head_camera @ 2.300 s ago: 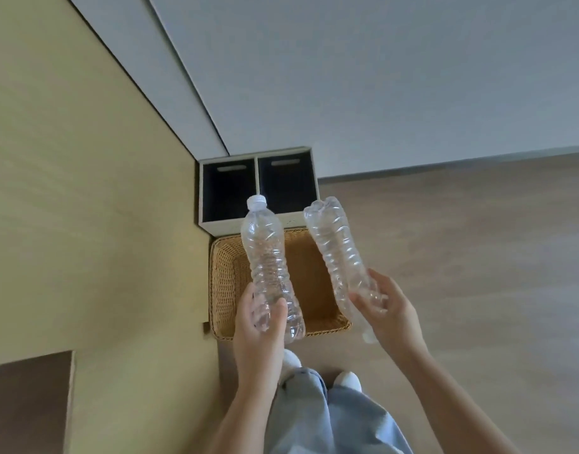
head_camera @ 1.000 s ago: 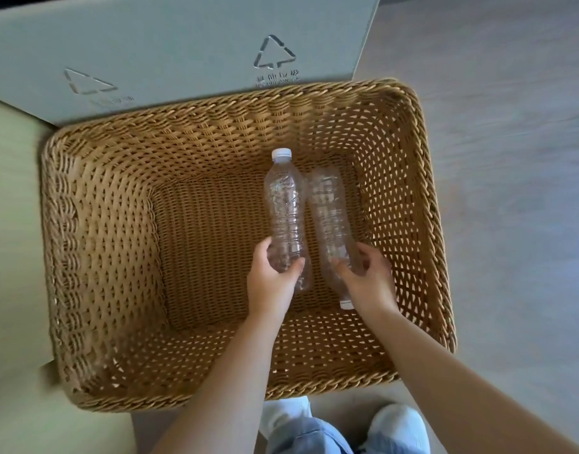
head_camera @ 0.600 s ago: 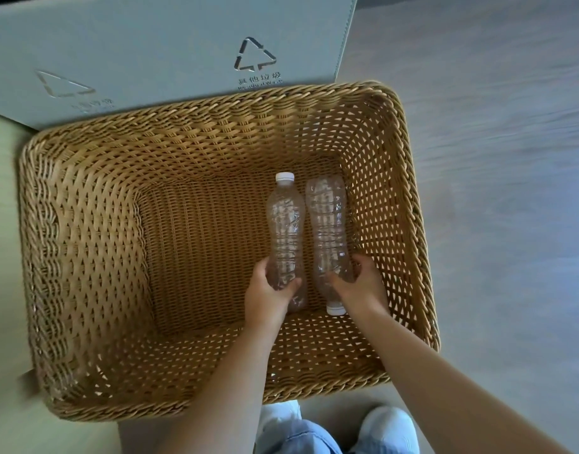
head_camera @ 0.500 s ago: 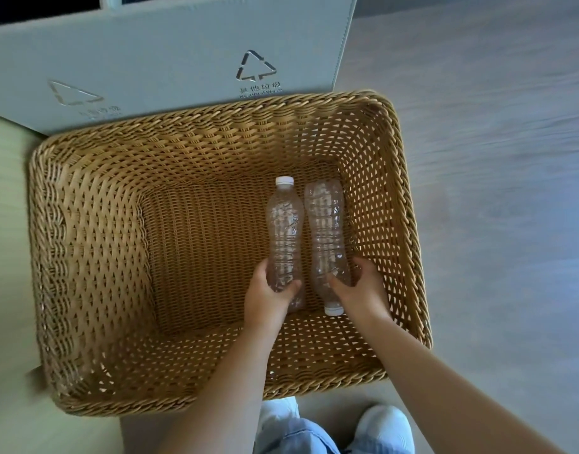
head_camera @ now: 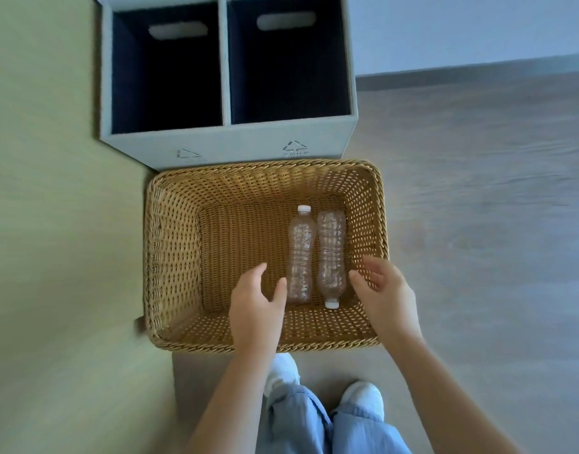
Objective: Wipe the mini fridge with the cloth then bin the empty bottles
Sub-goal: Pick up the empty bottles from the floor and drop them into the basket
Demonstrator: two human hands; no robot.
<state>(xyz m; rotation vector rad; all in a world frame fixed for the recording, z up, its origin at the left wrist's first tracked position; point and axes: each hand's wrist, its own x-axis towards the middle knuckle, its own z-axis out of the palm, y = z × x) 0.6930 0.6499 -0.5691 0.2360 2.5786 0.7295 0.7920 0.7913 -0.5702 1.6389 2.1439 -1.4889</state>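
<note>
Grey floor (head_camera: pixel 478 224) bears a wicker basket (head_camera: pixel 170 257) holding both bottles (head_camera: pixel 301 253); left hand (head_camera: pixel 255 309) and right hand (head_camera: pixel 389 299) hover, fingers (head_camera: pixel 258 271) spread and empty, so binning looks done, withdrawal next

We note a grey-brown wood-grain floor (head_camera: pixel 478 224). Standing on it is a grey two-compartment bin (head_camera: pixel 235 142), both openings dark inside, with recycling marks on its front wall. A wicker basket (head_camera: pixel 265 166) sits just in front of the bin, its far rim against that wall. Two white shoes (head_camera: pixel 363 398) stand at the basket's near rim.
</note>
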